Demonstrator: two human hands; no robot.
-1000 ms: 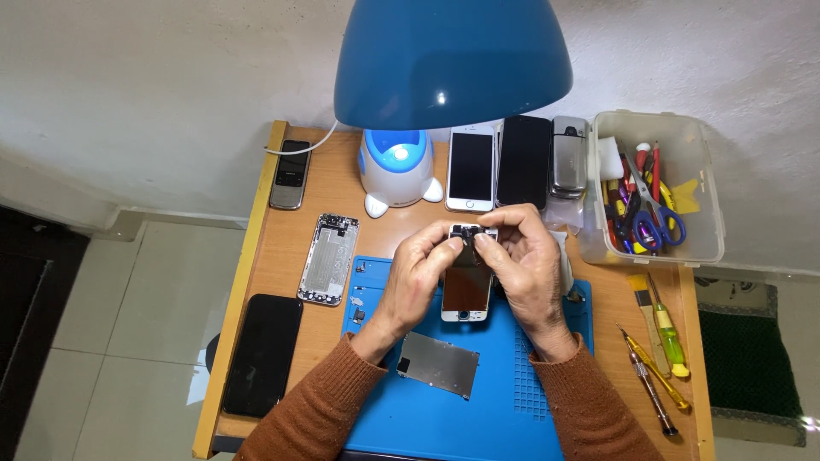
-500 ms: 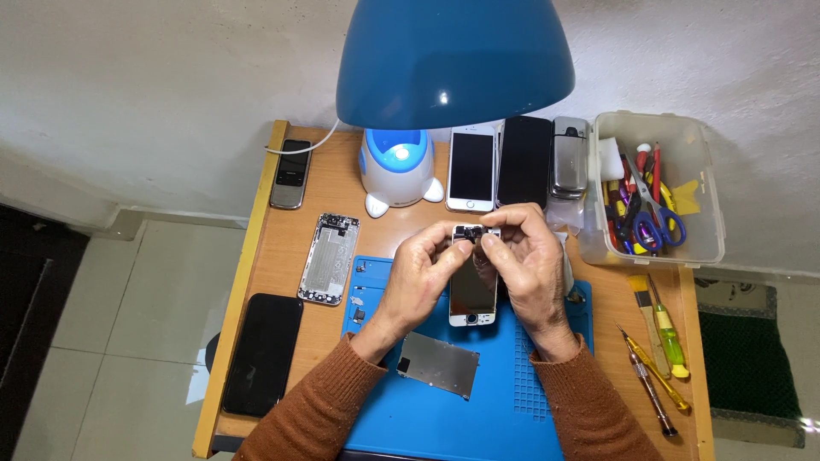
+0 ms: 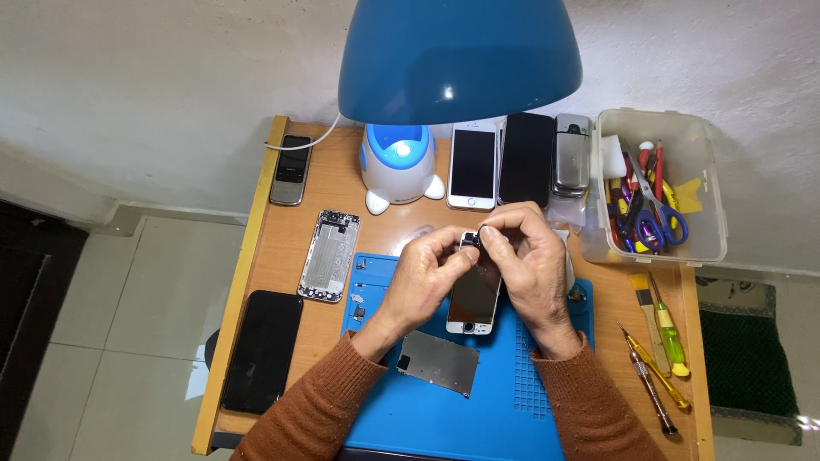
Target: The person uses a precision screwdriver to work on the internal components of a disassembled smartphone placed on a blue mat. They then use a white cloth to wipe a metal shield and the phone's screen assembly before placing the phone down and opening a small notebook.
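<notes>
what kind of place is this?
Likely a small phone-repair bench at home or in a shop: both hands work on a white phone screen panel over a blue repair mat, with an opened phone housing and tool box nearby.

A deep blue lamp shade (image 3: 459,55) is glowing at the far side, above a white and light blue lamp base (image 3: 400,166). A bright blue work mat (image 3: 444,401) is lying on the pale orange-brown wooden table (image 3: 273,222). Rust-brown sleeves (image 3: 316,414) are showing at the near edge. The white-framed phone screen (image 3: 475,294) is showing a black face. A dull grey metal plate (image 3: 440,363) is lying on the mat. The clear plastic box (image 3: 709,205) at the right is showing red, yellow, blue and purple tools. A black phone (image 3: 263,350) is lying at the left.
</notes>
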